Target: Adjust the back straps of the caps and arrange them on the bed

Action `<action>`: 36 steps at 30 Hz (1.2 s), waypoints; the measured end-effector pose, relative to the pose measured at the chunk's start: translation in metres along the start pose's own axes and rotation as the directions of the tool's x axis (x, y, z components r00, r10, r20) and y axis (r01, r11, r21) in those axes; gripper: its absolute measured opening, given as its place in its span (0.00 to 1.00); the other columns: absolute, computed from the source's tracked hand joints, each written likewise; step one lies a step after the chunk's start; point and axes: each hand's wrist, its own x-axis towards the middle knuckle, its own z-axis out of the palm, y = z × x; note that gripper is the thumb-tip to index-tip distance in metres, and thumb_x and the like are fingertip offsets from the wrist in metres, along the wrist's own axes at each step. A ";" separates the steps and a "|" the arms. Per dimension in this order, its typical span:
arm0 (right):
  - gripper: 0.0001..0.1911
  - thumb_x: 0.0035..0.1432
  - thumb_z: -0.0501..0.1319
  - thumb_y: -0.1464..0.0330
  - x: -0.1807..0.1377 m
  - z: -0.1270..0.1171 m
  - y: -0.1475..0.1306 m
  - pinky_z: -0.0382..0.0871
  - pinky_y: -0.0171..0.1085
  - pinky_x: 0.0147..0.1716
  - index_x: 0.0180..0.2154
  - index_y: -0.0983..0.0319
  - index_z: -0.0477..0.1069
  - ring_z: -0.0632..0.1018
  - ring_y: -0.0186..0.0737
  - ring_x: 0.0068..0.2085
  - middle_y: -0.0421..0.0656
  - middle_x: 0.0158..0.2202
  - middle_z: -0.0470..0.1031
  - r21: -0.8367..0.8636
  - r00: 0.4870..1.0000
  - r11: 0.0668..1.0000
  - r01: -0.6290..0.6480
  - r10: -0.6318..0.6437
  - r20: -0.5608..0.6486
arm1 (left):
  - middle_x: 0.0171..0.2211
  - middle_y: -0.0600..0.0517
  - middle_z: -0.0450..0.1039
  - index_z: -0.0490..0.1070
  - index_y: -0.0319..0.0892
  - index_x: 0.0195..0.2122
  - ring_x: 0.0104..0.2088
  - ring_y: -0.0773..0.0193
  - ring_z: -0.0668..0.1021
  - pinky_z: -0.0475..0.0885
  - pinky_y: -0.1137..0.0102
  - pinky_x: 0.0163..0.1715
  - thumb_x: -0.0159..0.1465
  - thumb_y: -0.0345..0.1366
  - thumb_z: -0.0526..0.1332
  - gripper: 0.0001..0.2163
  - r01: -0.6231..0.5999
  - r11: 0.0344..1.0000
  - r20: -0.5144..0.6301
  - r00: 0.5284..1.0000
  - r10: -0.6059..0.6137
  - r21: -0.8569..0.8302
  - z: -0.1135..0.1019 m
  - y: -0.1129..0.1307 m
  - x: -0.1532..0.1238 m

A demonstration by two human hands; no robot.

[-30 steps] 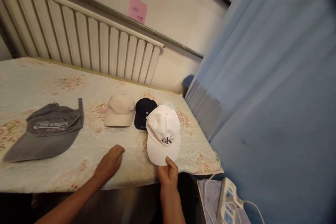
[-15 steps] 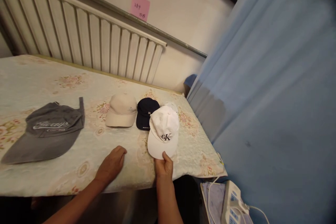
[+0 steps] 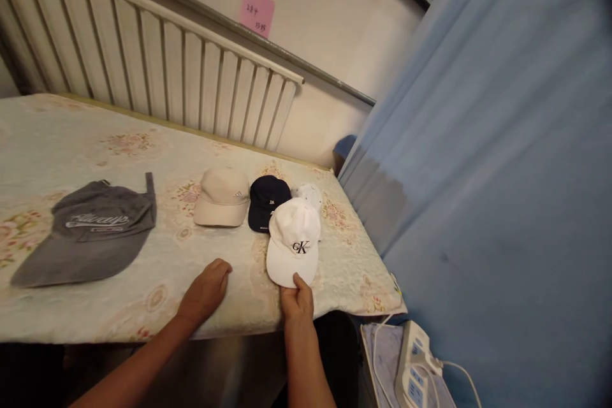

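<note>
My right hand (image 3: 297,299) pinches the brim of a white baseball cap (image 3: 292,229) with a dark "CK" mark, thumb on top and fingers beneath. This cap partly covers a second white cap (image 3: 310,194) and the edge of a navy cap (image 3: 268,197) behind it. A beige cap (image 3: 222,197) sits just left of the navy one. My left hand (image 3: 206,290) rests on the bedspread with its fingers curled in and nothing visible in them. Farther left lies a grey cap (image 3: 102,229) with white lettering, its back strap sticking up.
The floral bedspread (image 3: 143,191) covers the bed, with a white radiator (image 3: 191,76) along the wall. A blue curtain (image 3: 468,204) hangs at the right. A power strip (image 3: 414,363) with cables lies by the bed's lower right corner.
The held white cap has shifted slightly left and tipped, so more of the white cap behind it shows. My left hand has hardly moved. The view has tilted a little.
</note>
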 end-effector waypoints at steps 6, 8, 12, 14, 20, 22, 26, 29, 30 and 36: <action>0.17 0.43 0.62 0.73 -0.007 -0.014 -0.004 0.68 0.46 0.53 0.39 0.58 0.71 0.78 0.40 0.48 0.40 0.37 0.80 -0.079 0.998 0.995 -0.063 0.061 -0.022 | 0.35 0.47 0.67 0.66 0.42 0.35 0.39 0.58 0.72 0.68 0.62 0.45 0.61 0.28 0.48 0.09 -0.020 0.999 0.005 1.000 0.020 0.032 0.003 -0.003 -0.001; 0.15 0.41 0.62 0.74 -0.012 -0.021 -0.005 0.69 0.46 0.52 0.36 0.59 0.71 0.79 0.40 0.46 0.40 0.34 0.80 -0.108 0.996 0.990 -0.089 0.086 -0.030 | 0.35 0.47 0.67 0.66 0.42 0.35 0.39 0.58 0.71 0.67 0.62 0.45 0.61 0.27 0.48 0.09 -0.018 0.999 0.006 1.000 0.018 0.041 0.003 -0.004 -0.001; 0.11 0.41 0.65 0.74 -0.031 -0.032 -0.009 0.72 0.46 0.49 0.31 0.61 0.70 0.81 0.42 0.40 0.42 0.31 0.79 -0.145 0.989 0.979 -0.143 0.136 -0.057 | 0.35 0.47 0.67 0.67 0.42 0.35 0.39 0.58 0.72 0.67 0.63 0.45 0.61 0.27 0.48 0.09 -0.007 0.999 0.003 1.000 0.007 0.036 0.001 -0.001 -0.002; 0.11 0.41 0.66 0.73 -0.041 -0.036 -0.010 0.74 0.44 0.46 0.31 0.62 0.71 0.81 0.42 0.39 0.43 0.32 0.80 -0.165 0.983 0.972 -0.165 0.149 -0.106 | 0.35 0.47 0.68 0.67 0.41 0.35 0.40 0.58 0.72 0.67 0.63 0.45 0.61 0.27 0.48 0.09 -0.005 0.999 0.001 1.000 0.005 0.033 0.000 0.001 -0.002; 0.12 0.42 0.66 0.70 -0.065 -0.036 -0.001 0.74 0.36 0.30 0.32 0.62 0.68 0.81 0.38 0.28 0.39 0.24 0.78 -0.287 0.978 0.946 -0.150 0.099 -0.185 | 0.36 0.48 0.68 0.67 0.42 0.35 0.40 0.59 0.72 0.67 0.63 0.46 0.62 0.27 0.48 0.10 0.034 0.999 -0.006 0.999 -0.034 0.007 -0.002 0.004 -0.003; 0.11 0.42 0.65 0.70 -0.070 -0.025 0.008 0.71 0.33 0.26 0.32 0.62 0.68 0.78 0.36 0.24 0.37 0.22 0.76 -0.383 0.993 0.919 -0.095 0.059 -0.106 | 0.36 0.47 0.68 0.67 0.42 0.34 0.40 0.58 0.71 0.67 0.61 0.46 0.61 0.27 0.48 0.10 0.041 0.998 -0.014 0.999 -0.042 -0.053 -0.002 0.006 -0.004; 0.06 0.45 0.61 0.69 -0.069 0.014 0.024 0.65 0.32 0.23 0.29 0.62 0.69 0.74 0.33 0.21 0.35 0.19 0.72 -0.604 0.992 0.790 0.102 -0.039 0.116 | 0.34 0.46 0.68 0.68 0.42 0.32 0.39 0.56 0.70 0.66 0.59 0.45 0.60 0.27 0.48 0.10 0.065 0.985 -0.016 0.998 -0.068 -0.158 -0.004 0.008 -0.006; 0.03 0.47 0.59 0.71 -0.064 0.037 0.037 0.65 0.34 0.27 0.28 0.60 0.70 0.71 0.34 0.23 0.34 0.20 0.71 -0.685 0.959 0.679 0.264 -0.106 0.264 | 0.34 0.47 0.68 0.68 0.42 0.32 0.39 0.57 0.71 0.67 0.61 0.45 0.60 0.27 0.49 0.09 0.090 0.975 -0.005 0.996 -0.092 -0.203 -0.008 0.008 -0.009; 0.04 0.47 0.59 0.71 -0.062 0.040 0.042 0.65 0.35 0.31 0.29 0.59 0.71 0.71 0.36 0.26 0.35 0.21 0.72 -0.704 0.938 0.631 0.327 -0.124 0.325 | 0.34 0.47 0.69 0.68 0.43 0.31 0.39 0.58 0.71 0.67 0.62 0.45 0.59 0.28 0.50 0.09 0.101 0.969 0.000 0.995 -0.104 -0.225 -0.011 0.007 -0.011; 0.11 0.51 0.56 0.75 -0.061 0.028 0.066 0.60 0.38 0.42 0.32 0.57 0.74 0.70 0.41 0.36 0.41 0.31 0.72 -0.684 0.739 0.298 0.666 -0.135 0.660 | 0.30 0.51 0.72 0.71 0.43 0.27 0.35 0.59 0.73 0.69 0.64 0.41 0.56 0.35 0.57 0.05 0.269 0.873 0.016 0.958 -0.287 -0.406 -0.045 -0.010 -0.029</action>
